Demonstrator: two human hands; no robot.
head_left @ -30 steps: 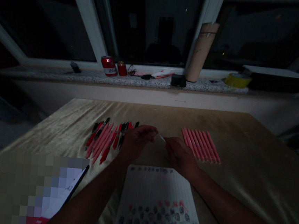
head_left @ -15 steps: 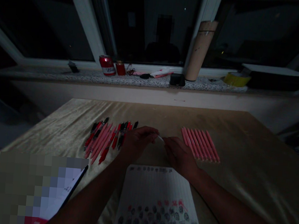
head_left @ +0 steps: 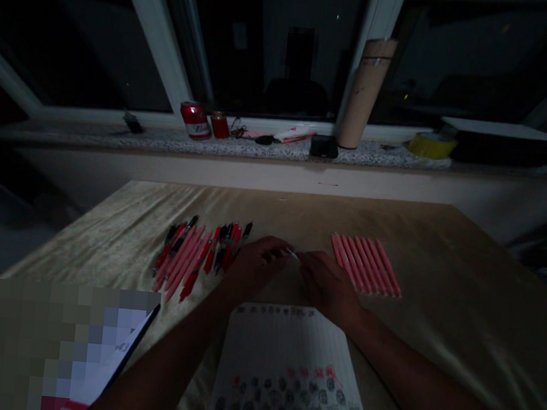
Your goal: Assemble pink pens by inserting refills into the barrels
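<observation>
Between my two hands, above the notepad, runs a thin whitish stick-like piece (head_left: 293,254), its ends covered by my fingers; the dim light does not show its kind. My left hand (head_left: 259,261) pinches the left end, close to the pile of pens. Closed around the right end is my right hand (head_left: 328,283), just left of a row of pink pens (head_left: 366,264) lying side by side. On the left lie several pink pens (head_left: 185,261) mixed with red and black pens (head_left: 225,242). Below my hands is a lined notepad (head_left: 285,340) with dark and red marks.
A cloth-covered table (head_left: 455,259) stretches to the wall. At front left lies a partly blurred-out item with a dark edge (head_left: 137,340). The windowsill holds a red can (head_left: 196,121), a red jar (head_left: 220,125), a small black box (head_left: 324,147), a tall tan tube (head_left: 365,98) and yellow tape (head_left: 430,146).
My left hand has shifted slightly and its fingers have changed position around the thin piece. My right hand stays almost where it was. The pens and the notepad have not moved.
</observation>
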